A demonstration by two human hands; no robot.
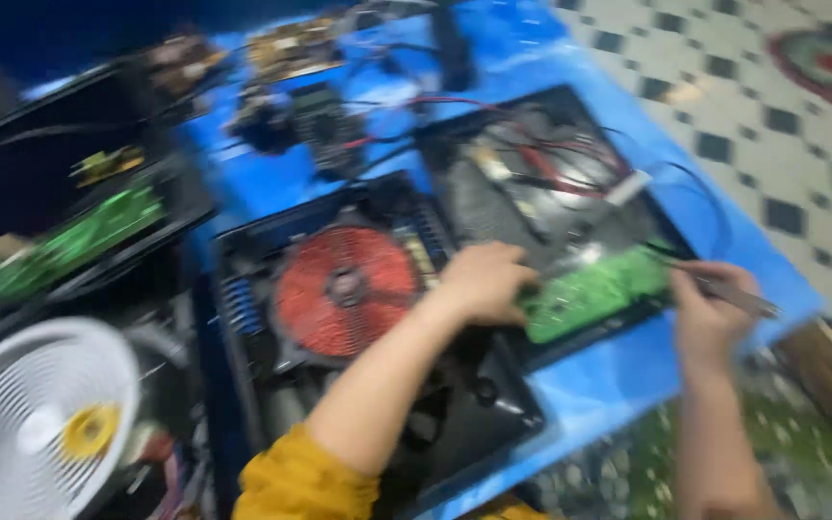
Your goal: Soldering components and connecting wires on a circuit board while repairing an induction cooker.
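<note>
The picture is blurred by motion. My left hand (483, 281) rests with curled fingers on the left end of a green circuit board (594, 291) that lies in an opened black cooker casing (493, 193). My right hand (710, 308) grips a thin metal tool (739, 297) at the board's right end, its tip near the board's edge. Left of my left hand sits a round red-copper coil (346, 289) in a second opened black casing (479, 424).
A blue-covered table (618, 376) holds more black parts, red and black wires (551, 164) and another green board (74, 241) at left. A white round fan grille (36, 419) lies at lower left. Checkered floor tiles (772, 106) show at right.
</note>
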